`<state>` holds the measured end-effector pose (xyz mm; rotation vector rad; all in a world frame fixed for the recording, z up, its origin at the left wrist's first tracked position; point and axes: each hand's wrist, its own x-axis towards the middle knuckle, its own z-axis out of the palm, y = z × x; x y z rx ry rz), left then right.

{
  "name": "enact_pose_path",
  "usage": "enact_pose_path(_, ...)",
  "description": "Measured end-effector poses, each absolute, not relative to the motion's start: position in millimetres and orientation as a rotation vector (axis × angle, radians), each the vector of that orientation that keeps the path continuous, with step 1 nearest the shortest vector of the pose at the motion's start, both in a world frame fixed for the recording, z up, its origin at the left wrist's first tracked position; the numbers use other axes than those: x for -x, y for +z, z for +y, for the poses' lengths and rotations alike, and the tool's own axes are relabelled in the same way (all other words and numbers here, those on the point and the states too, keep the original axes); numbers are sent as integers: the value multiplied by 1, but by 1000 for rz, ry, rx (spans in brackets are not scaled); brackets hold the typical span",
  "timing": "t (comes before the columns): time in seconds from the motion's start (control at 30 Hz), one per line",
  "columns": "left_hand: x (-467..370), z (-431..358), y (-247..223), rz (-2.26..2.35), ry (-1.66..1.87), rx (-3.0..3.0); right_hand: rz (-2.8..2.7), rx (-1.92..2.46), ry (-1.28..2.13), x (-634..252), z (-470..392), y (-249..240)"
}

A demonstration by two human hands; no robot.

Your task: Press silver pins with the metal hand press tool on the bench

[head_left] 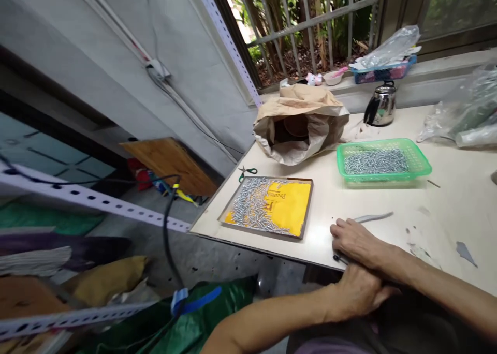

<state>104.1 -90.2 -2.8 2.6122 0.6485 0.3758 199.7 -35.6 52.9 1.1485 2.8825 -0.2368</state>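
Observation:
My right hand (357, 242) rests at the table's front edge with its fingers curled and closed; what they hold, if anything, is hidden. A dark rod-like piece with a black tip (337, 258) pokes out below those fingers. Just behind the knuckles lies a thin grey curved strip (375, 217). My left hand (359, 292) is under the right wrist, below the table edge; its thumb side shows, but most fingers are hidden. To the left, a shallow tray (310, 209) with a yellow printed bottom holds many small silvery screw-like metal pieces (248, 209).
A green plastic basket (421, 166) holds more metal pieces. Behind are an open brown paper bag (326, 113), a steel kettle (384, 105) and a clear plastic bag (462, 111). Small green-handled scissors (248, 172) lie near the left edge. A grey scrap (466, 253) is at right.

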Motion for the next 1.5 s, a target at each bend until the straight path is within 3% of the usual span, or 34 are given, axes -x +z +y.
enact_pose_path(0.2, -110, -81, 4, 591, 357, -2760, 3106, -1294, -158, -189, -21, 40)
enact_pose_path(0.3, -110, -68, 13, 456, 422, -2759, 3260, -1588, -289, -199, -8, 71)
enact_pose_path(0.37, -99, -49, 22, 497, 510, -2740, 3287, -1916, -195, -217, 4, 101)
enact_pose_path(0.47, -65, -1, 37, 1020, 603, -2633, 3105, -2331, 199, -261, 25, 137)
enact_pose_path(0.57, -17, 62, 47, 1733, 518, -2395, 2858, -2385, 508, -301, 35, 140)
enact_pose_path(0.7, 33, 122, 46, 2048, 390, -2237, 2898, -2384, 237, -319, 19, 95)
enact_pose_path(0.97, 54, 146, 38, 1986, 330, -2221, 3037, -2283, -288, -310, -45, -4)
enact_pose_path(1.2, 39, 99, 61, 1774, 472, -2063, 2857, -2083, -785, -282, -94, 13)
enact_pose_path(1.33, 4, 39, 61, 1425, 470, -1574, 2767, -2047, -654, -268, -97, 26)
enact_pose_path(1.5, -41, -13, 52, 1325, 348, -1436, 2735, -2029, -486, -260, -97, 28)
